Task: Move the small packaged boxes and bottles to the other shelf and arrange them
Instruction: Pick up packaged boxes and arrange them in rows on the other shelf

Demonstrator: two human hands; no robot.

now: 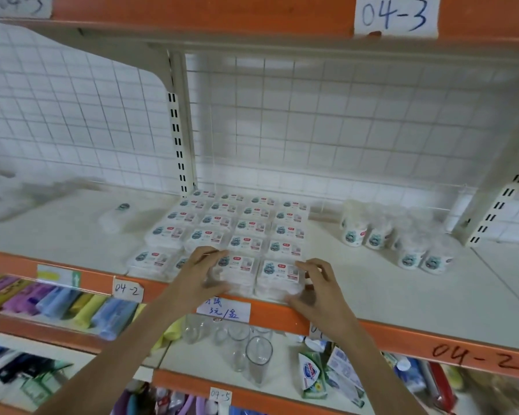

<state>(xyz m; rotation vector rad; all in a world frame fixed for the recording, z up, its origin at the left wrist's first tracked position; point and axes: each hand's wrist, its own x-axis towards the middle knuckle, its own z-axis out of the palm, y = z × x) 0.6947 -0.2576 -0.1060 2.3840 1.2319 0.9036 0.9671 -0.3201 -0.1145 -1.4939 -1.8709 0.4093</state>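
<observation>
Several small clear packaged boxes (237,226) with white and teal labels stand in rows on the cream shelf (402,295). My left hand (200,271) has its curled fingers on the front box (237,269) of one row. My right hand (315,283) curls around the right side of the neighbouring front box (279,277). Both boxes sit at the shelf's front edge. Several small round bottles (408,253) with the same label stand in a cluster to the right. One bottle (116,215) lies on its side at the left.
An orange shelf lip (432,342) marked 04-2 runs along the front, with a paper price tag (224,311). White wire mesh (312,121) backs the shelf. Below are clear glasses (258,354), coloured tubes (57,301) and soap packets (310,372). Another shelf hangs overhead.
</observation>
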